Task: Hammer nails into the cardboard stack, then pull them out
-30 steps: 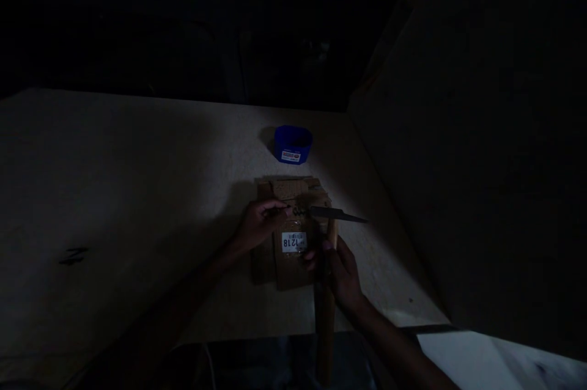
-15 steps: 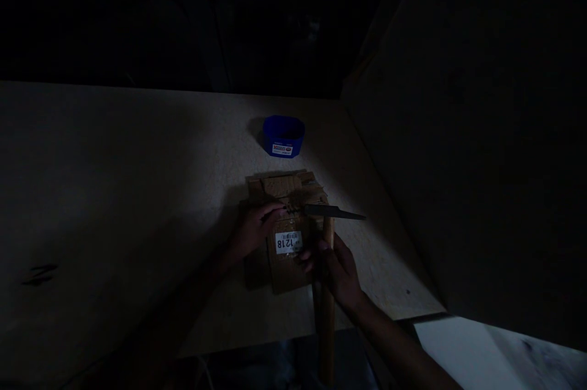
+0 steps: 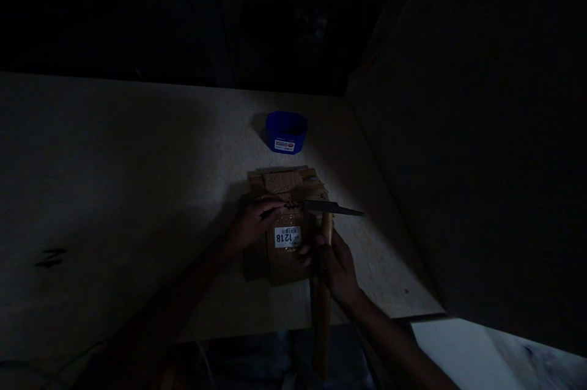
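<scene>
Dimly lit, both hands work at a labelled wooden block (image 3: 284, 261) near the table's (image 3: 137, 164) right front corner.

The block sits close to the near edge, with a tall panel (image 3: 458, 164) rising along the right side. The table lies wide open to the left, and a blue tub (image 3: 286, 131) stands just beyond the block. Most of the view is in deep shadow, the far background is unreadable, and both forearms fade into the dark. The left hand (image 3: 252, 225) rests on the block's top and pinches a small dark fastener (image 3: 290, 206) between its fingertips; what kind of fastener it is I cannot tell. The right hand (image 3: 337, 268) is closed around the wooden handle of a hammer (image 3: 321, 316), high up near the head. The handle's tail hangs past the table edge. The metal head lies level, just right of the fastener and close to touching it.
</scene>
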Motion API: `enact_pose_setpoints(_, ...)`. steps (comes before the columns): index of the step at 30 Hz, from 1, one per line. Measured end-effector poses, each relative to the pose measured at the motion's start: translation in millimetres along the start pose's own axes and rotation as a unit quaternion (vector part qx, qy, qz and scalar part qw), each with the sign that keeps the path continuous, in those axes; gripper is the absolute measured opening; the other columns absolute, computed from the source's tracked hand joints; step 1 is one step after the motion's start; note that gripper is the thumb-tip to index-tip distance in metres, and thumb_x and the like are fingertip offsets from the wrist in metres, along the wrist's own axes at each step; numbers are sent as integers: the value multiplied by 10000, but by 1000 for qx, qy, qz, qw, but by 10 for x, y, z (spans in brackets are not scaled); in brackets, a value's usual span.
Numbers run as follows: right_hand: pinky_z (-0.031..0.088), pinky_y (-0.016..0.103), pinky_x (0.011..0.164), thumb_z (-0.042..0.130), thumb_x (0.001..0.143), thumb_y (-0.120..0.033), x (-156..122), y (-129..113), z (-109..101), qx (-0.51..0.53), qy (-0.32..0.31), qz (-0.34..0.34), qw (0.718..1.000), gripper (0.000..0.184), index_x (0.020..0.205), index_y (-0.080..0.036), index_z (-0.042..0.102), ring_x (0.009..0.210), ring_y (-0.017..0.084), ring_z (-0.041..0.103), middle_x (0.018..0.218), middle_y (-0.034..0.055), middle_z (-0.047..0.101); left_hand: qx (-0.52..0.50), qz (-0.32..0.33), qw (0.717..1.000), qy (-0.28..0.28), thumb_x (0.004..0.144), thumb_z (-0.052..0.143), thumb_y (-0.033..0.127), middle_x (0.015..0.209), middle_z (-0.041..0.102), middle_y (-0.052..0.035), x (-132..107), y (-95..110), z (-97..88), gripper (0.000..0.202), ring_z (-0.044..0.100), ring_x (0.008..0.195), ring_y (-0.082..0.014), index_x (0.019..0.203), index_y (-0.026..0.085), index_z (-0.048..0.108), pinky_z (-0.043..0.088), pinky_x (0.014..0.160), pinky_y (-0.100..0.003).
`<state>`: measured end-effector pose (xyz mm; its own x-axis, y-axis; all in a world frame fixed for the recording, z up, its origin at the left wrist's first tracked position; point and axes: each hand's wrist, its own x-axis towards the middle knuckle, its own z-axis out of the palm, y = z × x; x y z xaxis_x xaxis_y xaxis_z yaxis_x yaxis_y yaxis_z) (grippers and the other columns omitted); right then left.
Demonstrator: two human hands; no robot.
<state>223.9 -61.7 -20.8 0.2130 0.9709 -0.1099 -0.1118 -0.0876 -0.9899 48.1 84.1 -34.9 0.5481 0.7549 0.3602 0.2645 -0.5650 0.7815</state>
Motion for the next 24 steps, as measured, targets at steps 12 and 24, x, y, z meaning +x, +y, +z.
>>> enact_pose_setpoints(12,527,255,501,547,918,-591,0,-30,23,-1,20,22,1000,398,899,-194,555,517,146,661,763,47,740,28,28,999,4,932,598,277,918,723,-36,1,-16,13,159,678,830,-144,939,207,740,562,760,-258)
enact_pose_setpoints(24,523,261,512,559,906,-608,11,-11,23,-8,23,18,1000,423,895,-185,562,516,149,655,746,46,734,38,38,998,25,949,579,298,950,721,-42,-25,-41,89,185,686,850,-147,964,203,737,562,771,-256)
